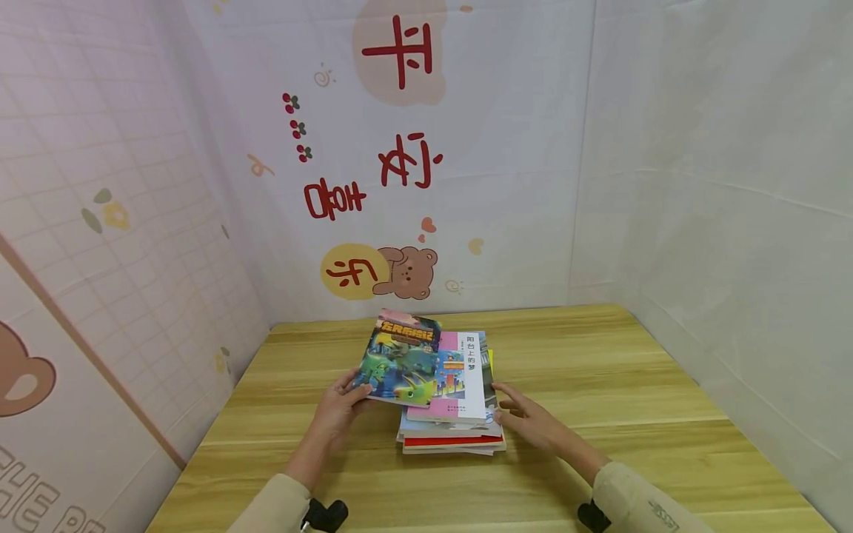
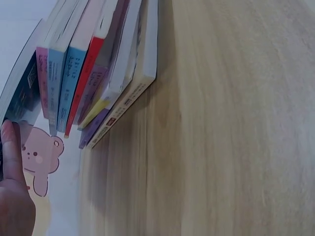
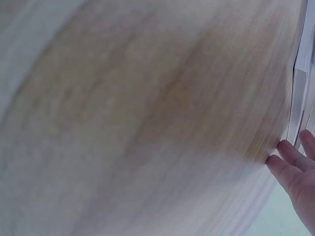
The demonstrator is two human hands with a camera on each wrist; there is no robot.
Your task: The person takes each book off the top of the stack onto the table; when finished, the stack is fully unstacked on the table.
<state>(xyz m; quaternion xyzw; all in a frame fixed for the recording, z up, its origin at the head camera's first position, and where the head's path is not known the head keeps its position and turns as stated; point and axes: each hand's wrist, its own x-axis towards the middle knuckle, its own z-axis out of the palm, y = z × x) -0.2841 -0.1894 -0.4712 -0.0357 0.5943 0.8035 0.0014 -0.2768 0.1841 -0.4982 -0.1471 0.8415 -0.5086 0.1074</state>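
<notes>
My left hand (image 1: 336, 407) grips a colorful dinosaur-cover book (image 1: 400, 359) by its lower left corner, thumb on the front. The book is tilted and overlaps the left side of a stack of books in the head view. On top of that stack lies a pink and white book (image 1: 474, 377) with a city picture on its cover. In the left wrist view, the spines of the stacked books (image 2: 74, 73) show in pink, blue, red and purple. My right hand (image 1: 529, 418) is at the stack's right side, its fingertips (image 3: 283, 145) right by the books' edges.
The stack rests on a wood-grain table (image 1: 600, 370). Behind the table hangs a white cloth (image 1: 513, 148) with red characters and a bear print, and cloth walls (image 1: 733, 185) flank both sides.
</notes>
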